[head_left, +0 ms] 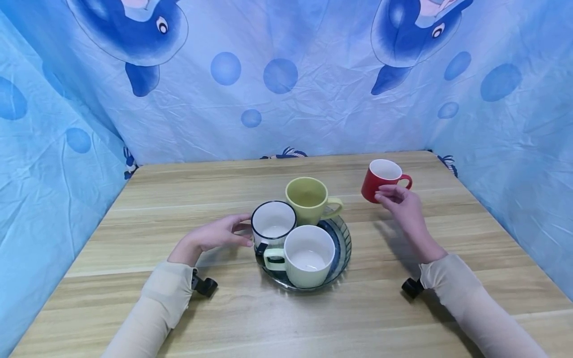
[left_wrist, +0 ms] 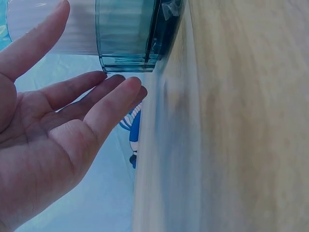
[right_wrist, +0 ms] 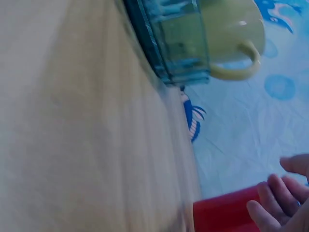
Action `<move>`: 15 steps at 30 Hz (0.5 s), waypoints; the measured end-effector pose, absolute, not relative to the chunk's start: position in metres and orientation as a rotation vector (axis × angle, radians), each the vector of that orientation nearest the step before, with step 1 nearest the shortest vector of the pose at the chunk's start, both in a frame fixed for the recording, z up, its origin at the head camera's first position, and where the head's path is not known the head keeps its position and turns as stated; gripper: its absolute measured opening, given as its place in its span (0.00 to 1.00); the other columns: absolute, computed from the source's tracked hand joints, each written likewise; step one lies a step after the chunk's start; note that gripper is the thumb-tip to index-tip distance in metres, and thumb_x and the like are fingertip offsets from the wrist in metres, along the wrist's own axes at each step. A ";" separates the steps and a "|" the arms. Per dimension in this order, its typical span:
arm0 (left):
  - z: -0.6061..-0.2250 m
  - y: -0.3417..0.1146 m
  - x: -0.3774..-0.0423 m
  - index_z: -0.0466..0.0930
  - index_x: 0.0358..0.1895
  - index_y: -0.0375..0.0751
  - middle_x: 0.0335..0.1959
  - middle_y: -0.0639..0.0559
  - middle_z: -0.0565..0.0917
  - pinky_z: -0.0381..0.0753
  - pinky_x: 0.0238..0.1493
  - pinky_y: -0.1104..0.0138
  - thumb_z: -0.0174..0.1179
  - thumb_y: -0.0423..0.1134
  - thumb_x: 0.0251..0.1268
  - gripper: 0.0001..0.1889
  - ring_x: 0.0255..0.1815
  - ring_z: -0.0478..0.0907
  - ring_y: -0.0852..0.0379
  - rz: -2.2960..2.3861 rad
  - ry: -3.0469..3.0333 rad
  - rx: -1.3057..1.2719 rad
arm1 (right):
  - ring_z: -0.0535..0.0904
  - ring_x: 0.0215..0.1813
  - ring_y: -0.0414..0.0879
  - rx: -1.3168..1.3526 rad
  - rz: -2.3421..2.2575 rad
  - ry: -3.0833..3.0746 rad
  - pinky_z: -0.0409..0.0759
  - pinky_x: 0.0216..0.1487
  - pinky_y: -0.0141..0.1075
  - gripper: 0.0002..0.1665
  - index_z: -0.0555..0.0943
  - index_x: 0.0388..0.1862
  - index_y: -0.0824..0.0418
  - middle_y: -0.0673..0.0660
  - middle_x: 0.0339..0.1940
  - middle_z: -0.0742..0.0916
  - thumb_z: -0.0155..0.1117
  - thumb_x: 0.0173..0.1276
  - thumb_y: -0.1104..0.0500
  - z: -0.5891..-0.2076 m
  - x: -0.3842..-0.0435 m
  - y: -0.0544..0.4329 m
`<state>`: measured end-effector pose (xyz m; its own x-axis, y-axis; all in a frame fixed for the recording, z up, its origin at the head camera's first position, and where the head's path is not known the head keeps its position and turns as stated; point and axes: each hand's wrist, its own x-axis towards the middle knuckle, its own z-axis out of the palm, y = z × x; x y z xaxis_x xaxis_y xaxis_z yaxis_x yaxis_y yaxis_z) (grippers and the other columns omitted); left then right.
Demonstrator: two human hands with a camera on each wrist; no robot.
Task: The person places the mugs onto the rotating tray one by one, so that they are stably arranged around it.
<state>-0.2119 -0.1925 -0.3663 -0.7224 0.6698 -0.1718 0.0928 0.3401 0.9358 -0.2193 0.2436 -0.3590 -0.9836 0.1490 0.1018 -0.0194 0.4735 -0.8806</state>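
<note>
A red mug (head_left: 369,185) with a white inside stands at the back right, its handle pointing right. My right hand (head_left: 405,206) is at its near side, fingertips right at the red wall, thumb apart from the fingers in the right wrist view. My left hand (head_left: 215,233) is left of a white mug (head_left: 264,240) with a black rim and handle, fingers loosely spread and thumb apart. That mug, a yellow-green mug (head_left: 305,215) and a pale green mug (head_left: 310,276) sit together in a bluish glass dish (head_left: 344,243). In the left wrist view, my fingertips come close to the dish wall (left_wrist: 126,38).
The wooden table (head_left: 179,181) bears the dish near its middle. Blue curtains (head_left: 188,129) with dolphins and bubbles hang behind the table and along both sides. A small black camera (head_left: 205,286) sits on my left wrist, another black camera (head_left: 412,287) on my right.
</note>
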 end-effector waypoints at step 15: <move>-0.367 -0.192 -0.212 0.52 0.72 0.24 0.72 0.29 0.60 0.65 0.72 0.49 0.65 0.32 0.59 0.42 0.72 0.61 0.32 1.387 2.087 0.654 | 0.76 0.61 0.43 -0.574 1.492 -2.373 0.77 0.65 0.32 0.28 0.67 0.71 0.60 0.57 0.65 0.79 0.54 0.74 0.56 -0.355 -0.254 0.288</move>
